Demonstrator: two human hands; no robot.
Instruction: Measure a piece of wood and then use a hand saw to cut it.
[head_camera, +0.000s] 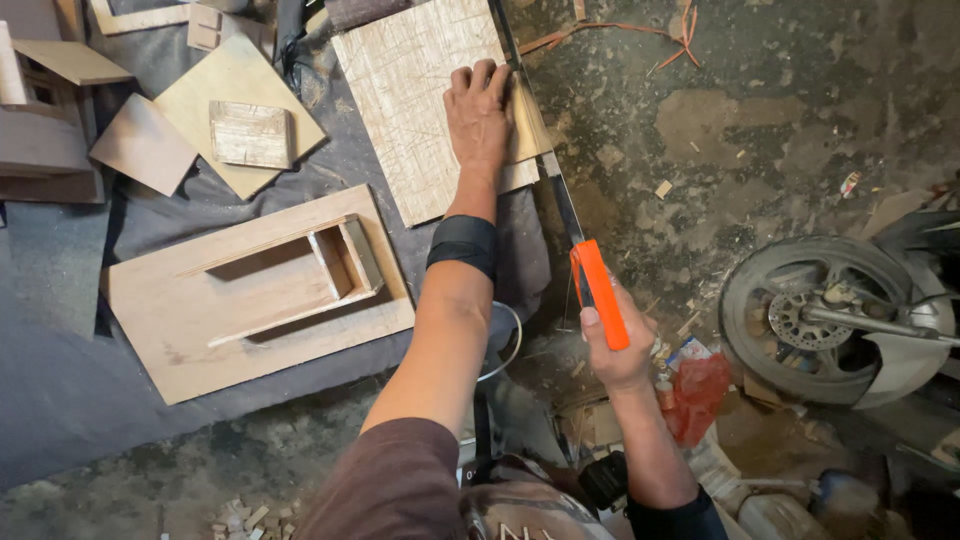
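Scored plywood panel (415, 95), far centre on a dark cloth (60, 370): stiff, light, likely to slide, pinned flat by the left hand (478, 112) with fingers spread at its right edge. Handsaw (560, 190), blade along that edge, orange handle (600, 292) wrapped tight in the right hand (615, 345). Nearby: framed board (255, 290) left, motorcycle wheel (815, 318) right, red bag (698, 395) near.

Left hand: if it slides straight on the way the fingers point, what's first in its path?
The left hand lies flat on the scored board, fingers pointing up-frame. Straight on is more board, then its far edge at the frame top. The saw blade runs just beside the fingers, not across them.
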